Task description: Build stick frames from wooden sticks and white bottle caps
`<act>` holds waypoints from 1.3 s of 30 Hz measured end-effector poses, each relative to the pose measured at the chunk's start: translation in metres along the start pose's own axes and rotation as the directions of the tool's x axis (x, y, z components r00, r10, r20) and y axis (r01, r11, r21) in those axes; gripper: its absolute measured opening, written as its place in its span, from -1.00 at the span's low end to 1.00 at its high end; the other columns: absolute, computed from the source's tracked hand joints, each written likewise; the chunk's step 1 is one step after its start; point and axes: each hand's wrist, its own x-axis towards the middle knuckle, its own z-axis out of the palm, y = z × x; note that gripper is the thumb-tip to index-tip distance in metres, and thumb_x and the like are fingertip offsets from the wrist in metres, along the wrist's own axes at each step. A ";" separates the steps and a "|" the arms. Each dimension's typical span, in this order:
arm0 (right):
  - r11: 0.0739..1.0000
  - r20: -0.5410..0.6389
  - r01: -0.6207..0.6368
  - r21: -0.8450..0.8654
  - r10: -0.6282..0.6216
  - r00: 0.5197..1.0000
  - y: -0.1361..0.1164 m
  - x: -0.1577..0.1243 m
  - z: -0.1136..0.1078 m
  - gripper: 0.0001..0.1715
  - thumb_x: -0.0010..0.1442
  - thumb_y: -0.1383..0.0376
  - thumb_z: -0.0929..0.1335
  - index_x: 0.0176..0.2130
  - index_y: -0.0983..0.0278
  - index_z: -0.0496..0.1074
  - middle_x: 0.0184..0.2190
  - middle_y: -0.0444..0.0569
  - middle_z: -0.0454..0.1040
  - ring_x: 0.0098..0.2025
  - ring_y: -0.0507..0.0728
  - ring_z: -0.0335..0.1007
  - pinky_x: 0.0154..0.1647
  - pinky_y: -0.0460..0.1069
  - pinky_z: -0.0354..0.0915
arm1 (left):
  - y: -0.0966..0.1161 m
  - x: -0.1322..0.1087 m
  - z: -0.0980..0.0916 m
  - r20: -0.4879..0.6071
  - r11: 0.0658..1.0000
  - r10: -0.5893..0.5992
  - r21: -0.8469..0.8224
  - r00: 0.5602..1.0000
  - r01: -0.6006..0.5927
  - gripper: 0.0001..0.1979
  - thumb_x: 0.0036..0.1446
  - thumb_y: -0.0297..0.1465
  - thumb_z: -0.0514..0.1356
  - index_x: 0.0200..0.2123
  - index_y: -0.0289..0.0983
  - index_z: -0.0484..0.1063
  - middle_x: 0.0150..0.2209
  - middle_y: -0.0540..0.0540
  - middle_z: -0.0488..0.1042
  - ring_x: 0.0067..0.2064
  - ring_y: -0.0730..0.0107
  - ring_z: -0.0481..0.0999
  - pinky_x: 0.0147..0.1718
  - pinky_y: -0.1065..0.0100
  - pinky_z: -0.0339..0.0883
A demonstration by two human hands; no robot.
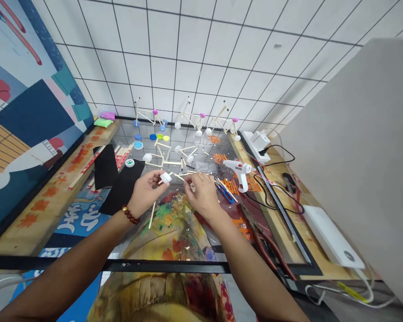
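Note:
My left hand (147, 191), with a beaded bracelet at the wrist, pinches a small white bottle cap (166, 177) above the glass tabletop. A bit of pale stick shows at the cap. Close to it on the right, my right hand (202, 192) grips a thin wooden stick (179, 177), its tip pointing toward the cap. Just beyond both hands lies a stick frame (169, 163) beside white caps, one of them a white cap (147, 157) at the left. A loose stick (152, 215) rests below my left hand.
Three small stick bicycles (190, 117) with cap wheels stand along the tiled wall. At the right are a white glue gun (238, 169), a blue-handled tool (225, 193), red-handled pliers (267, 248) and a power strip (255, 142) with cables. Black sheets (121, 188) and packed chopsticks (122, 155) lie left.

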 end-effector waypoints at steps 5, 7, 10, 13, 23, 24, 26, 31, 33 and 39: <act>1.000 -0.016 0.014 0.013 -0.014 1.000 0.001 -0.001 0.003 -0.90 0.28 0.35 0.31 -0.26 0.22 0.44 -0.30 -0.03 0.56 -0.18 0.21 0.40 -0.10 0.07 0.08 | -0.001 0.001 0.001 0.003 0.999 -0.005 -0.032 1.000 0.005 -0.65 -0.10 -0.36 0.38 -0.19 -0.31 0.50 -0.31 -0.09 0.58 -0.27 0.35 0.56 -0.18 0.30 0.43; 1.000 -0.023 0.015 0.022 -0.015 1.000 0.001 -0.001 0.003 -0.91 0.28 0.35 0.31 -0.25 0.23 0.44 -0.30 -0.03 0.56 -0.18 0.21 0.40 -0.10 0.08 0.09 | -0.001 0.001 0.002 0.001 0.999 -0.001 -0.042 1.000 0.001 -0.65 -0.12 -0.37 0.39 -0.20 -0.31 0.50 -0.31 -0.09 0.58 -0.27 0.35 0.56 -0.18 0.30 0.43; 0.999 -0.032 0.034 0.038 -0.033 0.999 0.001 -0.001 0.002 -0.91 0.28 0.35 0.31 -0.26 0.23 0.43 -0.29 -0.03 0.57 -0.18 0.21 0.40 -0.10 0.08 0.09 | 0.000 0.000 0.002 -0.003 0.999 0.004 -0.038 1.000 -0.004 -0.66 -0.14 -0.38 0.39 -0.22 -0.31 0.51 -0.34 -0.07 0.58 -0.30 0.38 0.55 -0.22 0.33 0.43; 0.997 -0.044 0.057 0.053 -0.054 0.998 0.001 -0.001 0.002 -0.90 0.29 0.36 0.30 -0.26 0.23 0.42 -0.29 -0.03 0.57 -0.18 0.21 0.40 -0.10 0.07 0.09 | 0.001 -0.001 0.002 -0.023 1.000 0.010 -0.005 1.000 -0.010 -0.67 -0.14 -0.38 0.39 -0.24 -0.32 0.52 -0.38 -0.06 0.57 -0.33 0.38 0.55 -0.25 0.33 0.44; 0.991 -0.086 0.095 0.099 -0.086 0.993 0.001 -0.003 0.005 -0.90 0.27 0.37 0.28 -0.26 0.23 0.40 -0.31 -0.02 0.56 -0.20 0.21 0.41 -0.13 0.07 0.11 | -0.011 -0.002 -0.002 -0.031 0.960 0.202 0.201 0.979 -0.192 -0.72 -0.07 -0.39 0.36 -0.23 -0.31 0.49 -0.32 -0.09 0.56 -0.33 0.37 0.58 -0.27 0.33 0.50; 0.990 -0.088 0.097 0.099 -0.088 0.992 0.001 -0.003 0.005 -0.90 0.27 0.37 0.28 -0.26 0.23 0.40 -0.31 -0.02 0.56 -0.20 0.21 0.41 -0.13 0.07 0.12 | -0.012 -0.002 -0.003 -0.029 0.947 0.242 0.225 0.970 -0.230 -0.73 -0.06 -0.40 0.35 -0.23 -0.30 0.50 -0.30 -0.09 0.55 -0.32 0.38 0.58 -0.27 0.33 0.50; 0.991 -0.087 0.098 0.096 -0.090 0.992 0.000 -0.003 0.005 -0.90 0.27 0.36 0.28 -0.26 0.22 0.40 -0.32 -0.02 0.55 -0.21 0.21 0.41 -0.14 0.07 0.12 | -0.014 -0.002 -0.003 -0.024 0.916 0.315 0.270 0.949 -0.297 -0.76 -0.04 -0.42 0.34 -0.23 -0.28 0.51 -0.26 -0.09 0.53 -0.31 0.40 0.57 -0.27 0.35 0.52; 0.991 -0.083 0.095 0.090 -0.088 0.993 -0.001 -0.004 0.004 -0.89 0.25 0.38 0.28 -0.27 0.22 0.40 -0.32 -0.02 0.55 -0.21 0.21 0.41 -0.14 0.08 0.12 | -0.012 -0.004 -0.002 -0.014 0.869 0.407 0.316 0.914 -0.382 -0.79 0.00 -0.47 0.32 -0.22 -0.26 0.52 -0.22 -0.06 0.50 -0.28 0.46 0.55 -0.26 0.41 0.54; 0.992 -0.080 0.087 0.090 -0.080 0.994 -0.002 -0.004 0.004 -0.89 0.24 0.39 0.28 -0.27 0.22 0.40 -0.33 -0.02 0.55 -0.22 0.22 0.41 -0.14 0.08 0.12 | -0.011 -0.005 -0.001 -0.024 0.869 0.413 0.309 0.910 -0.386 -0.78 0.00 -0.48 0.32 -0.22 -0.25 0.51 -0.21 -0.05 0.50 -0.28 0.47 0.55 -0.25 0.42 0.55; 0.993 -0.072 0.067 0.093 -0.060 0.996 -0.002 -0.004 0.004 -0.89 0.22 0.39 0.28 -0.28 0.22 0.40 -0.34 -0.02 0.55 -0.22 0.22 0.42 -0.15 0.08 0.13 | -0.013 -0.006 0.000 -0.050 0.881 0.400 0.296 0.915 -0.369 -0.76 -0.01 -0.48 0.33 -0.20 -0.25 0.51 -0.20 -0.05 0.51 -0.25 0.45 0.57 -0.23 0.41 0.56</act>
